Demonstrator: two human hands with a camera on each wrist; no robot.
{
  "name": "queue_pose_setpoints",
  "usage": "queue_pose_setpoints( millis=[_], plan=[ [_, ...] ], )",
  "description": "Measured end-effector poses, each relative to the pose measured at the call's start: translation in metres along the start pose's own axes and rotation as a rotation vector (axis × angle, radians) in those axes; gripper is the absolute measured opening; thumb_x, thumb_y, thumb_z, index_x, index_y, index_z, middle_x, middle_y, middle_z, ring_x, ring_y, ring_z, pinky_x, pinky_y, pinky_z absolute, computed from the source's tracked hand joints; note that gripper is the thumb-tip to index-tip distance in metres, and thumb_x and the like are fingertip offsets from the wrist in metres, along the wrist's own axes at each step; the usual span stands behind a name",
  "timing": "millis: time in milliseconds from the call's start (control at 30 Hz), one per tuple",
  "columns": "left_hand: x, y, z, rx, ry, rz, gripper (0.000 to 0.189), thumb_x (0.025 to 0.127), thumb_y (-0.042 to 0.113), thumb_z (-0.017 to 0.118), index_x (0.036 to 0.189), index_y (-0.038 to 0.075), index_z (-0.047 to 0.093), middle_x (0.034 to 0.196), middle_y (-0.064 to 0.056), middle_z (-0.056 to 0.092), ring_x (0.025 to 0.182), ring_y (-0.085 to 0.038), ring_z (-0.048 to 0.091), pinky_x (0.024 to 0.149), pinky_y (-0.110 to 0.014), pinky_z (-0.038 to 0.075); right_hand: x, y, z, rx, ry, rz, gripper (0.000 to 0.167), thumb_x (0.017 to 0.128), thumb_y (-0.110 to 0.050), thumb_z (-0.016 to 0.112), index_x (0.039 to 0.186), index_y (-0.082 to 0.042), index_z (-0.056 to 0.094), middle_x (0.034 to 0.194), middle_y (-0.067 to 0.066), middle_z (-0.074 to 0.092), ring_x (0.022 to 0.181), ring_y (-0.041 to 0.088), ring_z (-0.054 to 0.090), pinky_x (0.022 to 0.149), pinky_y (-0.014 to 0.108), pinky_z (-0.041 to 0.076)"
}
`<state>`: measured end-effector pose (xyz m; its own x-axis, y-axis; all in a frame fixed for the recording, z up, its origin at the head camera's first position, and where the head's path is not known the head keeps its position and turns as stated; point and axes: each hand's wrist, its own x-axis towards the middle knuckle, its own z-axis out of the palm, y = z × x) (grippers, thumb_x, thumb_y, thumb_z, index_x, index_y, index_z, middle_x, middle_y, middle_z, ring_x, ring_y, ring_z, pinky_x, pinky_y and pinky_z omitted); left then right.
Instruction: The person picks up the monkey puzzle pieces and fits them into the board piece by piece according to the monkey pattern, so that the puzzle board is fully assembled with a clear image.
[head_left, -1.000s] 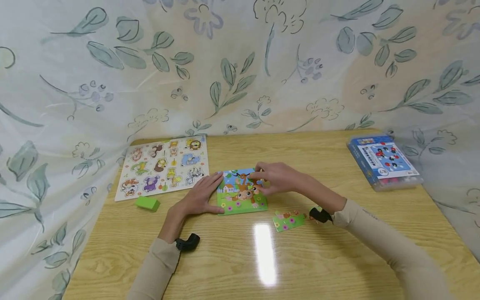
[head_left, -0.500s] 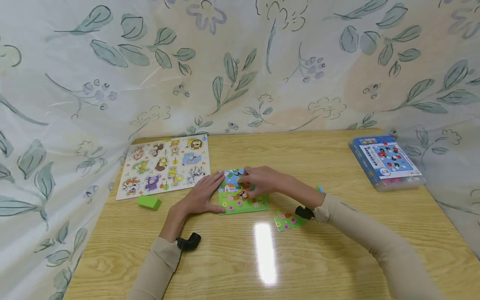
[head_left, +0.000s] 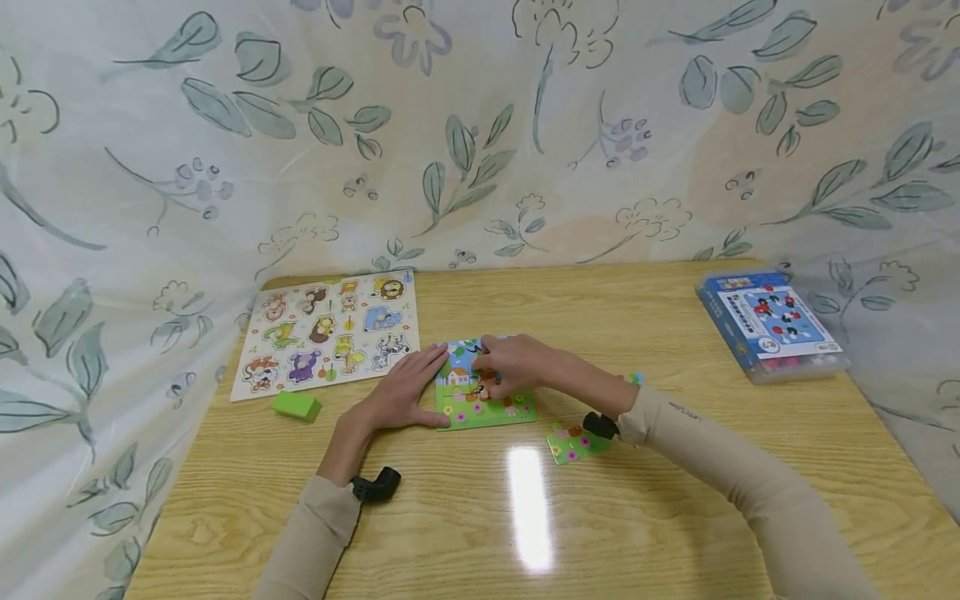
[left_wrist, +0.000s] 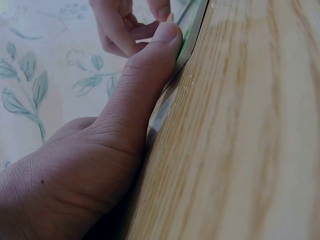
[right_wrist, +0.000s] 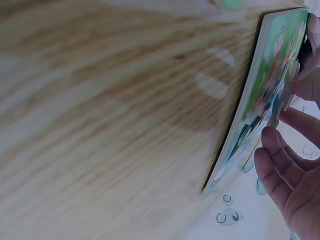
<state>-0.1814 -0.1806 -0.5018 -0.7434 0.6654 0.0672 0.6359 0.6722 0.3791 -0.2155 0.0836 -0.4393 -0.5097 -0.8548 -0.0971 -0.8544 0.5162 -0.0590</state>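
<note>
Head view: at mid-bench, left hand flat, steadying puzzle tray; right hand pinching piece.
Left wrist: thumb braced against tray edge.
Right wrist: fingers narrow over piece; best lowered level, aligned, then pressed gently.

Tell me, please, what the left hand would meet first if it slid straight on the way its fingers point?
Probably the right hand: the left hand lies flat against the monkey puzzle's left edge, fingers aimed up-right across its top corner. Depth is unclear.

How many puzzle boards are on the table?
2: the animal board at the back left, and the green monkey board in the middle under both hands. None seem hidden.
</note>
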Motion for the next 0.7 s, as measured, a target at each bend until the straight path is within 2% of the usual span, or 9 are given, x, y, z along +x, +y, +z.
queue_pose_setpoints(
  millis=[433, 700],
  plan=[
    [-0.0006, -0.0024, 0.0014, 0.003, 0.000, 0.001, 0.111, 0.077, 0.068, 0.066, 0.156, 0.008, 0.016, 0.165, -0.007, 0.013, 0.152, -0.028, 0.013, 0.122, -0.053, 0.015, 0.0028, -0.0027, -0.0008, 0.040, -0.032, 0.028, 0.026, 0.087, -0.024, 0.063, 0.112, -0.017, 0.067, 0.086, 0.002, 0.039, 0.062, 0.010, 0.030, 0.053, 0.022, 0.023],
    [0.0007, -0.0031, 0.0015, 0.005, 0.000, -0.001, 0.112, 0.077, 0.071, 0.064, 0.156, 0.008, 0.016, 0.165, -0.007, 0.013, 0.152, -0.027, 0.013, 0.122, -0.053, 0.015, 0.0046, -0.0024, -0.0017, 0.011, -0.063, 0.023, 0.024, 0.089, -0.025, 0.062, 0.111, -0.017, 0.066, 0.087, 0.003, 0.041, 0.060, 0.011, 0.032, 0.054, 0.022, 0.025]
  ],
)
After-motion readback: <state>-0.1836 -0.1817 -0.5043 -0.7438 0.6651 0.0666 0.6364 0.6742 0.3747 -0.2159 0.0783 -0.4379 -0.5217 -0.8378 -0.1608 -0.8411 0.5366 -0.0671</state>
